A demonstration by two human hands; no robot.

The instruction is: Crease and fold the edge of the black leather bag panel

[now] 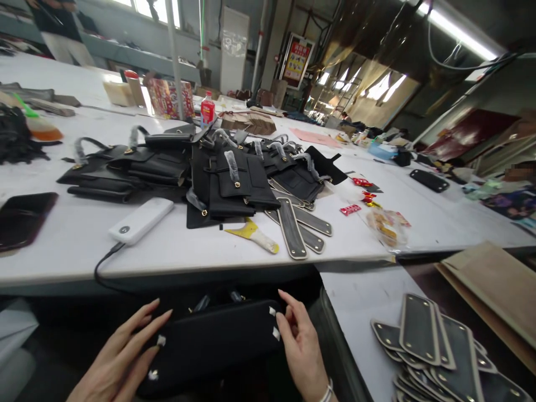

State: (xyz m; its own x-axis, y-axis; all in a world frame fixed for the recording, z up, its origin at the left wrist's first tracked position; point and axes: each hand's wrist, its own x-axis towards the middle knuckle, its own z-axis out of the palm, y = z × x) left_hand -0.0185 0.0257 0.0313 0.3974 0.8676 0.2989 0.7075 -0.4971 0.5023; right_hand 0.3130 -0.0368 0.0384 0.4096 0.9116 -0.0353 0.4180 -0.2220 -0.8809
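A black handbag (221, 335) lies low in front of me, below the table edge, with a long flat side facing up. Small white tabs stick up near its corners, and two plastic-wrapped parts show behind its far edge. Over its left end is my left hand (125, 352), fingers stretched and apart, the thumb close to a white tab. At the far right corner my right hand (299, 335) grips the bag's edge, with its thumb beside the white tabs and the other fingers curled. The bag's underside and its support are hidden in shadow.
A pile of black handbags (234, 173) covers the table's middle, beside strap-like panels (292, 229) and a yellow-handled tool (253, 234). A white power bank (142, 220) and a phone (25, 220) lie left. More studded panels (435, 346) are stacked at lower right.
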